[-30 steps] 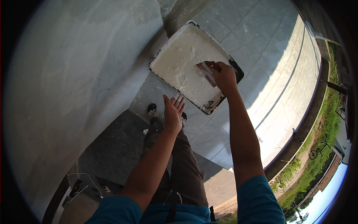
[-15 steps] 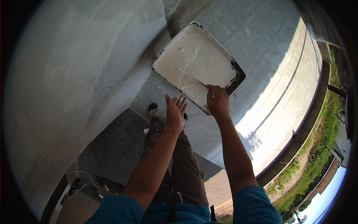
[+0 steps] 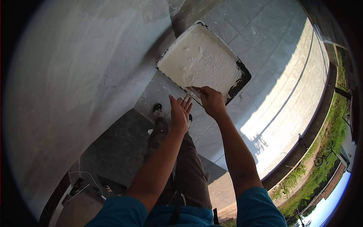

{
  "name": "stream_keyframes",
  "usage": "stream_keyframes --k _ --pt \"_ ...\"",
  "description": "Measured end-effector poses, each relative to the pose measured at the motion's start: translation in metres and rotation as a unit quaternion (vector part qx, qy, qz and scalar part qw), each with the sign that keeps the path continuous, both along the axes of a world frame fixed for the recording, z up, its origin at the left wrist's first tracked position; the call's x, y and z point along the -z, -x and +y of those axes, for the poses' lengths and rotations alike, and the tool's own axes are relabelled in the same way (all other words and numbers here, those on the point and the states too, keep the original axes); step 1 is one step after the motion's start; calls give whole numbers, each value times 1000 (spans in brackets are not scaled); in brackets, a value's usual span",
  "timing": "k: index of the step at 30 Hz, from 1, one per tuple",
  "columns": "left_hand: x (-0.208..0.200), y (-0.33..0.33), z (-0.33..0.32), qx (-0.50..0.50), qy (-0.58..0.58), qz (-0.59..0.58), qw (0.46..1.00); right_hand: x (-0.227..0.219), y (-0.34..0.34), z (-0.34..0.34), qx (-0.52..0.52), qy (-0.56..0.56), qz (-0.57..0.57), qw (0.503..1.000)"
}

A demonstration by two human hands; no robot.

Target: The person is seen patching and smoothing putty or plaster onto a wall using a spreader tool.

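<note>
A black rectangular tray (image 3: 245, 77) lies on the floor ahead of me, filled with creamy white plaster (image 3: 206, 60). My right hand (image 3: 213, 102) is closed on a putty knife (image 3: 193, 89), whose thin blade is over the tray's near edge. The hand hides most of the handle. Just left of it and closer to me, my left hand (image 3: 179, 112) is held palm up with its fingers spread. White smears mark its fingers, and nothing lies in it.
A smooth grey wall (image 3: 68, 83) rises along my left. Grey floor tiles (image 3: 264, 34) stretch right to a sunlit strip and a low dark ledge (image 3: 310, 132). My shoes (image 3: 158, 110) stand below my left hand. A white cable (image 3: 89, 176) lies at lower left.
My right hand has moved left with the putty knife, from over the plaster to the tray's near edge beside my left hand. The left hand stays palm up.
</note>
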State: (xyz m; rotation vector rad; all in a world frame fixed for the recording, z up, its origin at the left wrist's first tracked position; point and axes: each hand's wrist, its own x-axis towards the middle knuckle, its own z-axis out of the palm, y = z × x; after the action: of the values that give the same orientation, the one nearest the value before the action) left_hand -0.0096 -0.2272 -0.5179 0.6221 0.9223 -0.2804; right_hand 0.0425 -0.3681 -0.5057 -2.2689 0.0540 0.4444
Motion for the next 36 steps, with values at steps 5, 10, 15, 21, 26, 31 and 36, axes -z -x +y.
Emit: stream_keyframes --k 5,10,15,21,26,31,36 --pt "4 4 4 -3 13 -24 1000 3 -1 -3 43 -59 51 996" --pt "1 4 3 15 10 -36 999 19 -7 -33 153 -162 109 969" --pt "0 4 3 20 11 -40 999 12 -10 -42 215 -248 161 931" --pt "2 5 3 13 5 -31 999 20 -8 -47 273 -306 166 897" --pt "5 3 4 17 -2 -33 999 10 -21 -31 88 25 -108 990" --pt "5 2 0 4 13 -32 999 6 -12 -4 -69 69 -147 984" --pt "4 4 1 -6 14 -41 999 7 21 10 -108 38 -145 983"
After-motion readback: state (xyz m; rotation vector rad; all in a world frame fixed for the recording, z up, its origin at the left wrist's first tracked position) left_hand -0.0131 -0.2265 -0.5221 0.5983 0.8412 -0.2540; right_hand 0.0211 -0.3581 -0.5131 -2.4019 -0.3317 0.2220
